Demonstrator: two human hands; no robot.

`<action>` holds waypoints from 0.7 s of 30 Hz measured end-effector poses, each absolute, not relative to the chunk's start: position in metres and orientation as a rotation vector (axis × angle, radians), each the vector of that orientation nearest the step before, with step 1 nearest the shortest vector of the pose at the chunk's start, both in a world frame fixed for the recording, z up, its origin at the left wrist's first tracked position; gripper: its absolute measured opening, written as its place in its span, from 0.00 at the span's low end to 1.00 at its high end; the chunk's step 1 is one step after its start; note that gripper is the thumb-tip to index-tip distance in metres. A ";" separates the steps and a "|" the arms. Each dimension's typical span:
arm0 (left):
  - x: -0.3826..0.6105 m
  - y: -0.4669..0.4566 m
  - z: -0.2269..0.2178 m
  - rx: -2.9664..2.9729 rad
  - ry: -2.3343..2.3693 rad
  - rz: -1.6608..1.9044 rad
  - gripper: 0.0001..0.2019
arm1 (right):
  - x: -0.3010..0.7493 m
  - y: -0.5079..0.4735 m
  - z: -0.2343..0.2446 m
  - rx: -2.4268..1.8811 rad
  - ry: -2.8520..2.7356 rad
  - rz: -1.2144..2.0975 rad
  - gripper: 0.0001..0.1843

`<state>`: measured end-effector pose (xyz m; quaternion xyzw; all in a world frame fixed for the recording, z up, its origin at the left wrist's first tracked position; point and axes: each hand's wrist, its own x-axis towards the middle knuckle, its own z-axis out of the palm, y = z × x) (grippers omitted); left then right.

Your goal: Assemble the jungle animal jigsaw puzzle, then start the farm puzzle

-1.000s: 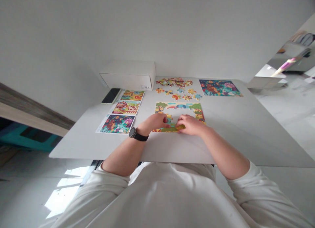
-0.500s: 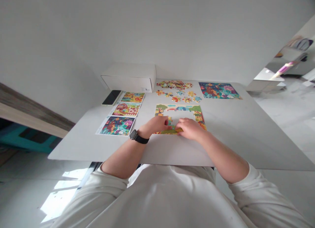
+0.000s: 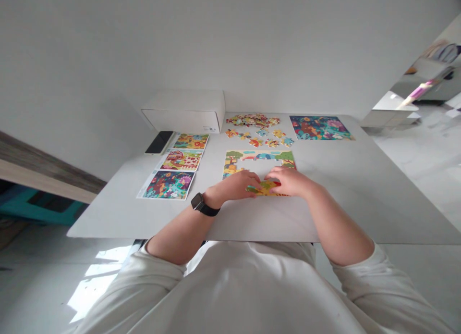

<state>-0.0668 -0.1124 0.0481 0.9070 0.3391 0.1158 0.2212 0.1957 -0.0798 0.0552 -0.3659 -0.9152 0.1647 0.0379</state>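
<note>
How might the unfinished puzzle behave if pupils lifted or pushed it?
Lifted, the puzzle would probably sag or separate: joined pieces surround an open middle. Pushed, it would likely slide, not tip, lying flat on the table.

"How's the desk (image 3: pixel 345 190) finished?"
"Smooth and matt."
"The phone (image 3: pixel 159 142) near its left edge?"
"Smooth, glass-like face."
"And the puzzle (image 3: pixel 252 154) toward the front edge?"
"Seemingly printed card; the box (image 3: pixel 183 119) by the back edge, matt cardboard."

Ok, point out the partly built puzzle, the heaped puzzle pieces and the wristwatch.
Partly built puzzle (image 3: pixel 262 156): head view, on its far border.
Heaped puzzle pieces (image 3: pixel 254 120): head view, middle of the heap.
Wristwatch (image 3: pixel 198 201): head view, on its face.
</note>
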 end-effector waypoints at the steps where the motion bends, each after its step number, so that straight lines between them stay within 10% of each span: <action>1: -0.067 -0.112 0.047 2.509 0.933 0.306 0.14 | 0.196 -0.080 0.054 -1.109 -2.822 0.517 0.20; 21: -0.068 -0.117 0.060 2.560 0.940 0.226 0.13 | 0.190 -0.083 0.043 -1.139 -2.827 0.510 0.25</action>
